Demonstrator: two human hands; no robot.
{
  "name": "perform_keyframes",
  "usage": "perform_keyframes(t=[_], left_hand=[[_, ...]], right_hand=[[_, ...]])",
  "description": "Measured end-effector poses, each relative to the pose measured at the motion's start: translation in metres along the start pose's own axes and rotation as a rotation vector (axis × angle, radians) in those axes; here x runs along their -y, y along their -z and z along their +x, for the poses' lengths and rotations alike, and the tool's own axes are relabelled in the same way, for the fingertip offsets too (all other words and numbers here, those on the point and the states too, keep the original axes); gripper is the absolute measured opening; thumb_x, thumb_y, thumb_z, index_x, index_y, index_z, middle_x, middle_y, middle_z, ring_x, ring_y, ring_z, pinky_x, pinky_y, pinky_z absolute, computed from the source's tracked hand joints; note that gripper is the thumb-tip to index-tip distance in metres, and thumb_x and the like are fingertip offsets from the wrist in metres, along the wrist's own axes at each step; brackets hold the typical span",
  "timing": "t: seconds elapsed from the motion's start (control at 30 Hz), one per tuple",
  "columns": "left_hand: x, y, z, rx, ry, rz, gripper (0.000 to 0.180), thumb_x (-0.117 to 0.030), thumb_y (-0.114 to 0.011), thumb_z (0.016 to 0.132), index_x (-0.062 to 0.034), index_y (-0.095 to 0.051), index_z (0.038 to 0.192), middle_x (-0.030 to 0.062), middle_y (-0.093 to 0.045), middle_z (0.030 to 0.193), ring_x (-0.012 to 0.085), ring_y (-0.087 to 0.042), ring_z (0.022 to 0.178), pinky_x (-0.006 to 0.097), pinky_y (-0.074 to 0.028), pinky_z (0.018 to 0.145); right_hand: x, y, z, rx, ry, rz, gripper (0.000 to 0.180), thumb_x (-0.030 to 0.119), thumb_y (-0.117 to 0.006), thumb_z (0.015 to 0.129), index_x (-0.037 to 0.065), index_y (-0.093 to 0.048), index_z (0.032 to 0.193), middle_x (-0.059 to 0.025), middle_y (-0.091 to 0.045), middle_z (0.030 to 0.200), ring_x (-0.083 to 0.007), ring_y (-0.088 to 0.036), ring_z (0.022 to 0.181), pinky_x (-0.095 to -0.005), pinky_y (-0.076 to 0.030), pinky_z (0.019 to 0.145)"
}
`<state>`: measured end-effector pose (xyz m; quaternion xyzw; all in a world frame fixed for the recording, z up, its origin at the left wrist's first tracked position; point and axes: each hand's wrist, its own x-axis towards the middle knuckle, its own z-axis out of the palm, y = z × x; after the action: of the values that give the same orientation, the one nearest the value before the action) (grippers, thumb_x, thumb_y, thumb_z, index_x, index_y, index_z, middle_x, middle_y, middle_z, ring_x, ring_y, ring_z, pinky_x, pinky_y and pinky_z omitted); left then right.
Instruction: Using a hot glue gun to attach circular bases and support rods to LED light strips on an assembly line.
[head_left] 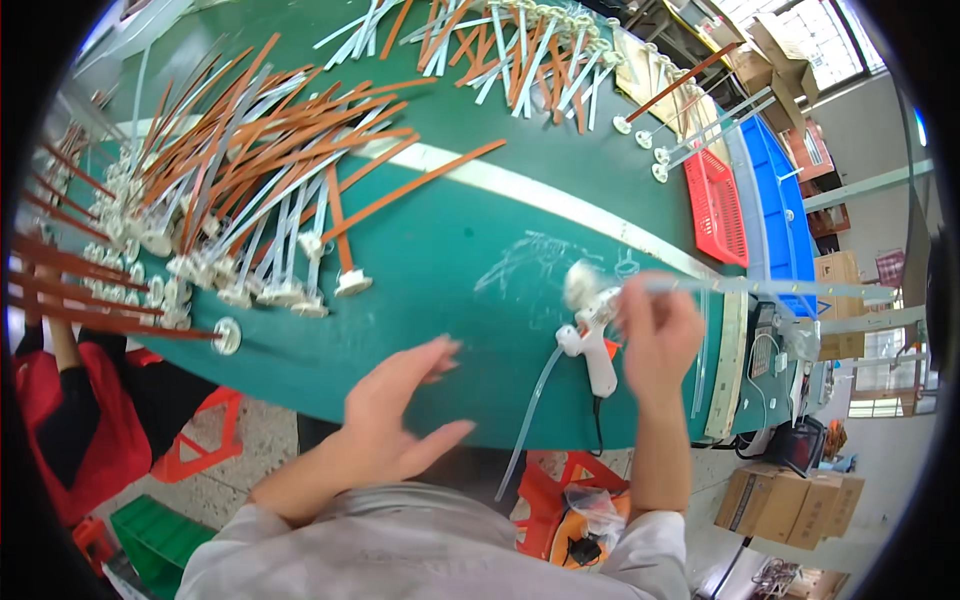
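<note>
Right hand (662, 330) pinches strip (770, 287); glue gun (598, 362) beside; red basket (712, 208) beyond.

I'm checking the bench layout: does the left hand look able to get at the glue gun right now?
Probably yes: the left hand is open and looks empty; only the clear rod trailing from the glue gun lies between them.

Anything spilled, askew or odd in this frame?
White marks streak the table by the glue gun; I can't tell whether they're spilled glue or scratches. The gun's clear rod pokes past the near edge, which looks slightly askew. Nothing else stands out.
</note>
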<state>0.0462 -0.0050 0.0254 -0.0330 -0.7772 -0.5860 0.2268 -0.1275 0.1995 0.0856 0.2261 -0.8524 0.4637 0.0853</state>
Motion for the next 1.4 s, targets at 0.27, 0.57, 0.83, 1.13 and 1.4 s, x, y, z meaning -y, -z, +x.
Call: perform_keyframes(t=[0.27,0.57,0.83,1.13,1.4], left_hand=[[0.036,0.025,-0.027,-0.020,-0.246,0.542,0.055,-0.011,-0.075,0.069,0.0019,-0.052,0.117,0.0161,-0.063,0.101,0.0317,-0.061,0.079,0.039,-0.050,0.066],[0.038,0.025,-0.030,-0.087,-0.363,0.646,0.036,-0.013,-0.072,0.070,0.0013,-0.059,0.100,0.0104,-0.065,0.088,0.0240,-0.060,0.065,0.033,-0.041,0.049],[0.043,0.024,-0.034,-0.246,-0.401,0.672,0.028,-0.013,-0.074,0.067,-0.0053,-0.065,0.092,0.0036,-0.065,0.085,0.0165,-0.059,0.068,0.027,-0.041,0.051],[0.039,0.029,-0.047,-0.230,-0.381,0.478,0.024,-0.006,-0.076,0.065,-0.0020,-0.063,0.084,0.0072,-0.064,0.084,0.0234,-0.062,0.067,0.032,-0.051,0.058],[0.011,0.062,-0.050,-0.524,-0.363,0.614,0.036,-0.003,-0.078,0.064,-0.0016,-0.067,0.098,0.0116,-0.065,0.097,0.0287,-0.064,0.082,0.036,-0.053,0.070]], right_hand=[[-0.184,0.009,0.200,-0.336,0.022,-0.557,0.024,0.021,-0.064,0.086,-0.001,-0.064,0.076,-0.0148,-0.066,0.065,-0.0294,-0.066,0.062,-0.0384,-0.049,0.061],[-0.226,-0.007,0.247,-0.338,0.101,-0.877,0.025,0.022,-0.061,0.083,0.000,-0.066,0.076,-0.0220,-0.065,0.072,-0.0399,-0.064,0.071,-0.0482,-0.049,0.066],[-0.172,0.014,0.224,-0.200,-0.146,-1.027,0.051,0.051,-0.060,0.083,0.002,-0.073,0.084,-0.0174,-0.070,0.080,-0.0318,-0.068,0.080,-0.0427,-0.051,0.076],[0.048,-0.165,0.061,0.438,0.714,-0.389,0.017,0.014,-0.068,0.078,0.007,-0.069,0.094,-0.0091,-0.063,0.079,-0.0222,-0.061,0.071,-0.0345,-0.049,0.063],[0.073,-0.184,0.036,0.402,0.918,-0.621,0.013,0.013,-0.067,0.076,0.013,-0.069,0.088,-0.0051,-0.058,0.078,-0.0231,-0.059,0.078,-0.0389,-0.049,0.063]])
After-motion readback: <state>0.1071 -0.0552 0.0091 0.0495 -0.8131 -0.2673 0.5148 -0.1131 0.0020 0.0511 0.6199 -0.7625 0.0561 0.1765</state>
